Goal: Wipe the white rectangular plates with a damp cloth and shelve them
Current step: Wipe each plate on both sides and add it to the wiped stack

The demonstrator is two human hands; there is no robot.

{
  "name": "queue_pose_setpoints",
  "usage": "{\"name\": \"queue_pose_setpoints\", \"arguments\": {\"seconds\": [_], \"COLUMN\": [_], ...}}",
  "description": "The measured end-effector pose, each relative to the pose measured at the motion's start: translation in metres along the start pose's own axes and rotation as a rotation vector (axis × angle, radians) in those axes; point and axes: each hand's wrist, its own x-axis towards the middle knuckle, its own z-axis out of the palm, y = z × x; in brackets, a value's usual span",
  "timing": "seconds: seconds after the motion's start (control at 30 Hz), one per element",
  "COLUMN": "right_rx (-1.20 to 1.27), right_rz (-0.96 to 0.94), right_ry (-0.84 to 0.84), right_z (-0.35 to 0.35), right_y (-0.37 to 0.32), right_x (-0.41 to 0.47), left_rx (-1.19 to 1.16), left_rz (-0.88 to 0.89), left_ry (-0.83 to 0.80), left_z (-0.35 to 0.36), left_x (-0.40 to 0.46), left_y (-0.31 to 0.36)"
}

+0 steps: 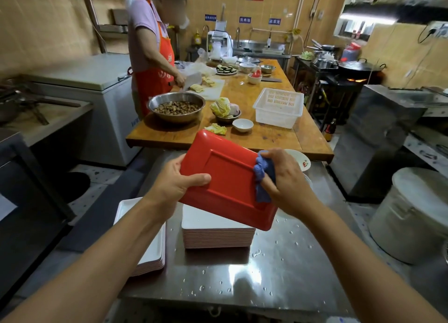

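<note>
above the table's (278,269) middle stack (218,234), the left hand (180,180) grips the plate (228,177) red-underside-up so the right hand (283,177), clutching the cloth (261,169), can wipe it.

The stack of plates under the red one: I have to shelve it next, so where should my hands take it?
Grip the stack of plates at its two short ends, one hand from each side, fingers under the bottom plate. It sits flat on the steel table, and its straight ribbed edges probably offer a steadier hold than the smooth top.
</note>
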Motion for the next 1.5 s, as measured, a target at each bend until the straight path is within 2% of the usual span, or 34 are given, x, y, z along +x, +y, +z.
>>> {"name": "queue_pose_setpoints", "arguments": {"seconds": [0.1,0.23,0.43,0.53,0.63,0.77,0.87,1.03,1.13,1.3,1.5], "right_rx": [0.079,0.158,0.148,0.077,-0.037,-0.174,-0.154,-0.076,-0.097,-0.216,-0.101], "right_rz": [0.083,0.101,0.086,0.093,0.021,-0.120,-0.229,-0.246,-0.232,-0.166,0.029], "right_ry": [-0.018,0.022,0.005,0.076,0.140,0.145,0.100,0.003,-0.119,-0.330,-0.281], "right_z": [-0.003,0.000,0.017,0.024,0.027,0.041,0.061,0.087,0.085,0.076,0.072], "right_y": [0.014,0.011,0.015,0.016,0.008,-0.013,-0.036,-0.076,-0.085,-0.076,-0.040], "right_x": [-0.009,-0.008,-0.046,-0.053,-0.046,-0.040,-0.038,-0.030,-0.014,0.017,0.010], "left_rx": [-0.057,-0.202,-0.392,-0.442,-0.488,-0.555,-0.619,-0.786,-0.781,-0.606,-0.546], "left_rz": [-0.032,-0.085,-0.194,-0.249,-0.289,-0.318,-0.356,-0.409,-0.343,-0.288,-0.212], "left_ry": [0.010,0.063,0.199,0.223,0.237,0.251,0.232,0.144,0.172,0.268,0.322], "left_z": [-0.003,0.002,0.006,0.010,0.015,0.024,0.030,0.020,0.011,-0.002,-0.032], "left_x": [-0.001,0.001,0.006,0.007,0.005,0.001,0.001,-0.004,-0.009,-0.015,-0.030], "left_y": [-0.005,-0.013,-0.013,-0.012,-0.012,-0.011,-0.016,-0.030,-0.033,-0.031,-0.025]}}
